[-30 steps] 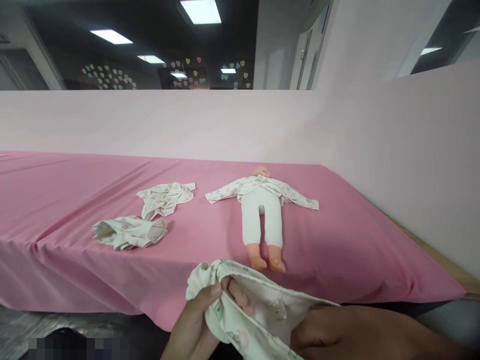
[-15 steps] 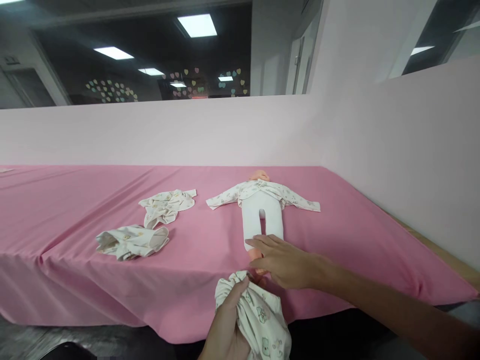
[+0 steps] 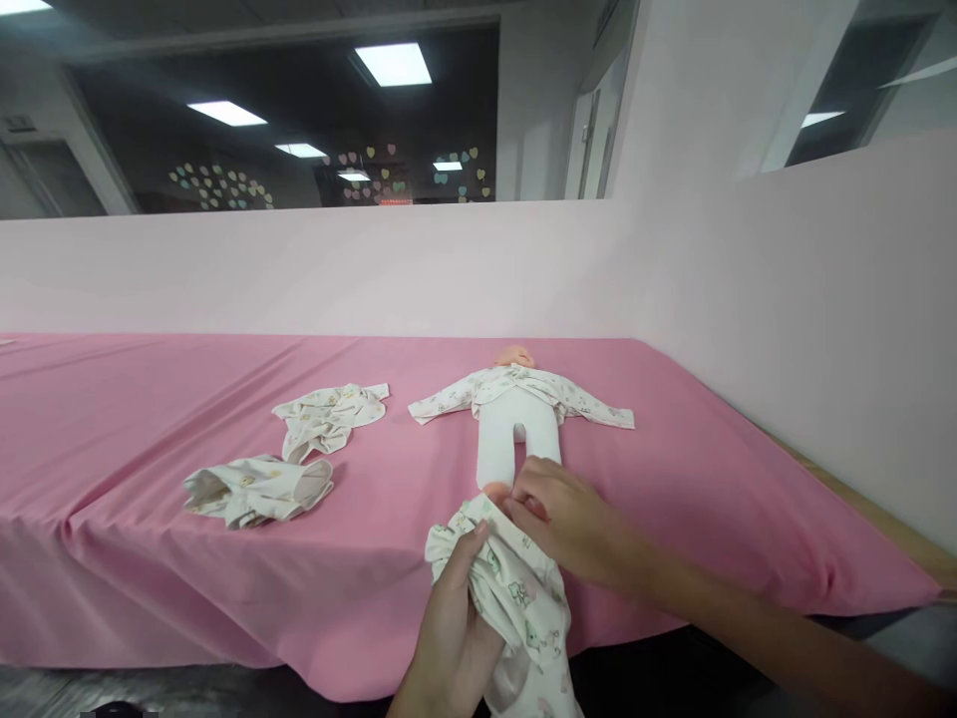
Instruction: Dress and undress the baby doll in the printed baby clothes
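Observation:
A baby doll [image 3: 517, 411] lies on its back with its legs toward me, dressed in a printed long-sleeved top [image 3: 449, 395] with arms spread. Its lower body and legs are white. Bunched printed baby pants [image 3: 523, 598] are gripped by my left hand [image 3: 456, 618], thumb on top, at the doll's foot. The upper edge of the pants covers most of that foot. My right hand [image 3: 560, 514] has its fingers curled in a pinch at this edge, beside the doll's lower leg. The other foot is hidden behind my right hand.
Two crumpled printed baby garments, one farther back [image 3: 329, 414] and one nearer [image 3: 258, 489], lie left of the doll. A pink cloth [image 3: 419, 459] covers the table and hangs over its front edge. A pale wall [image 3: 299, 274] with a window stands behind; another wall is at right.
My left hand has brought the pants up onto the doll's foot. My right hand's outstretched fingers have curled into a pinch at the edge of the pants. The view has tilted slightly.

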Motion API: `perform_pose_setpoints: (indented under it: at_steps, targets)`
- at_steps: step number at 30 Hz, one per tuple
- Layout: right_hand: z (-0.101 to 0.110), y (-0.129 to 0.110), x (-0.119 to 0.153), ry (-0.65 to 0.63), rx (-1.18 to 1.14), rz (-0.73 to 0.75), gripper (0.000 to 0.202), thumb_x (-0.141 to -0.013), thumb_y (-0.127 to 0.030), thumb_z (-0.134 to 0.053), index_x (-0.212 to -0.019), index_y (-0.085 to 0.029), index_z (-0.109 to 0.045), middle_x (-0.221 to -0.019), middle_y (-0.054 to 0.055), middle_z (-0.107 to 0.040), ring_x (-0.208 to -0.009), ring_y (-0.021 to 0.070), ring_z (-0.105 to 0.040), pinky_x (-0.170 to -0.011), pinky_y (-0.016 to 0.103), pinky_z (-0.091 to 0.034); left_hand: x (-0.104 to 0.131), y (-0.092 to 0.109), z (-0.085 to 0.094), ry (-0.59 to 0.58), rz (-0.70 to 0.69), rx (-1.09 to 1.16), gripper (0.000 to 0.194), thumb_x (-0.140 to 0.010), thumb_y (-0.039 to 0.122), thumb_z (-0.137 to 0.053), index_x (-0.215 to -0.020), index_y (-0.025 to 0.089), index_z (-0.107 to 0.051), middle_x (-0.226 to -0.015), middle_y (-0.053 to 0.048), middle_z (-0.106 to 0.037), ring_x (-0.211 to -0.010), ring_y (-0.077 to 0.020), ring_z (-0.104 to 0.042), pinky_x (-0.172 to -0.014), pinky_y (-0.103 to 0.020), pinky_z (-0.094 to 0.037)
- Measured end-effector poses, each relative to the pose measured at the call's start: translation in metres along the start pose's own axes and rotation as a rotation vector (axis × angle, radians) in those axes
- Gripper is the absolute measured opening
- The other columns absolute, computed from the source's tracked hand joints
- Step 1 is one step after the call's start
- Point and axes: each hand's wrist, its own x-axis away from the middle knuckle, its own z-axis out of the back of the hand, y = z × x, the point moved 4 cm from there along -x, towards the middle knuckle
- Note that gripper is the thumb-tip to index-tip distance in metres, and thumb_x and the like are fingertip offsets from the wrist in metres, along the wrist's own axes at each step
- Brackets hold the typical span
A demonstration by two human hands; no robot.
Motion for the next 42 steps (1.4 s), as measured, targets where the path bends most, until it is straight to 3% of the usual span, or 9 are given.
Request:
perform_pose_setpoints:
  at_steps: [5,11,15,18,23,27,30,36,42]
  targets:
    - [-0.014,-0.008,0.022,-0.266,-0.380,-0.157,0.037,-0.088,-0.041,-0.052,-0.064,-0.019,-0.036,-0.064,-0.004,-0.039,-0.059,0.0088,-0.038,-0.051,0.023,-0.028,-0.009,-0.001,-0.012,-0.128,0.005,0.061,0.039,-0.092,0.029,-0.057,-0.130,0.022,-0.057,-0.114,-0.005,-0.069,-0.100,-0.0187,-0.068,-0.092,-0.029,-0.051]
    - [-0.022,-0.001,0.016,-0.330,-0.685,-0.197,0.018,-0.084,-0.026,-0.051,-0.070,-0.018,-0.044,-0.064,-0.004,-0.039,-0.058,0.0078,-0.038,-0.049,0.021,-0.028,-0.017,0.000,-0.002,-0.140,-0.015,0.053,0.041,-0.092,0.030,-0.058,-0.133,0.023,-0.056,-0.123,-0.006,-0.066,-0.116,-0.0214,-0.061,-0.102,-0.032,-0.046]
    - [-0.007,0.009,0.002,-0.277,-0.722,-0.196,0.011,-0.083,-0.022,-0.050,-0.074,-0.017,-0.047,-0.067,-0.004,-0.042,-0.058,0.0081,-0.038,-0.049,0.022,-0.028,-0.013,0.008,-0.003,-0.144,0.000,0.034,0.039,-0.091,0.023,-0.056,-0.128,0.013,-0.059,-0.121,-0.012,-0.067,-0.117,-0.0252,-0.060,-0.103,-0.035,-0.045]
    - [0.001,0.020,-0.009,-0.253,-0.708,-0.190,0.011,-0.083,-0.024,-0.050,-0.075,-0.018,-0.049,-0.068,-0.003,-0.043,-0.060,0.0092,-0.039,-0.051,0.023,-0.028,-0.008,0.012,-0.009,-0.132,-0.015,0.077,0.040,-0.091,0.019,-0.054,-0.130,0.013,-0.057,-0.124,-0.012,-0.065,-0.117,-0.0256,-0.060,-0.103,-0.037,-0.045]
    - [-0.001,0.043,-0.032,-0.109,-0.446,-0.137,0.008,-0.082,-0.023,-0.045,-0.075,-0.020,-0.044,-0.069,-0.004,-0.042,-0.056,0.0096,-0.036,-0.049,0.024,-0.025,-0.010,0.009,-0.011,-0.128,-0.006,0.073,0.035,-0.089,0.018,-0.055,-0.124,0.015,-0.060,-0.120,-0.011,-0.066,-0.113,-0.0233,-0.062,-0.099,-0.035,-0.049]
    - [-0.008,0.057,-0.055,-0.019,-0.101,-0.118,0.012,-0.082,-0.021,-0.041,-0.072,-0.021,-0.037,-0.068,-0.003,-0.046,-0.055,0.0110,-0.039,-0.048,0.026,-0.023,-0.015,0.010,0.002,-0.032,-0.077,-0.003,0.012,-0.083,0.008,-0.059,-0.088,0.014,-0.069,-0.092,-0.006,-0.068,-0.090,-0.0161,-0.065,-0.087,-0.027,-0.053]
    - [-0.006,0.065,-0.077,0.046,0.131,-0.115,0.011,-0.083,-0.020,-0.040,-0.073,-0.021,-0.037,-0.073,0.000,-0.055,-0.061,0.0134,-0.047,-0.052,0.027,-0.026,-0.016,0.012,0.013,0.016,-0.142,-0.054,0.013,-0.080,0.005,-0.061,-0.071,0.013,-0.065,-0.083,-0.005,-0.062,-0.085,-0.0145,-0.062,-0.088,-0.027,-0.053]
    - [-0.002,0.078,-0.117,0.097,0.285,-0.181,0.008,-0.083,-0.021,-0.040,-0.083,-0.020,-0.048,-0.087,0.007,-0.064,-0.077,0.0223,-0.058,-0.058,0.029,-0.029,-0.019,0.007,0.017,-0.013,-0.217,-0.206,0.011,-0.081,0.013,-0.065,-0.071,0.014,-0.059,-0.085,-0.004,-0.053,-0.090,-0.0142,-0.055,-0.092,-0.028,-0.049]
    - [-0.015,0.087,-0.127,0.078,0.339,-0.226,0.016,-0.084,-0.020,-0.040,-0.093,-0.018,-0.053,-0.095,0.011,-0.067,-0.086,0.0269,-0.062,-0.065,0.032,-0.035,-0.017,0.010,0.008,-0.085,-0.322,-0.480,0.013,-0.083,0.023,-0.062,-0.079,0.019,-0.050,-0.088,0.000,-0.041,-0.084,-0.0105,-0.046,-0.082,-0.023,-0.046]
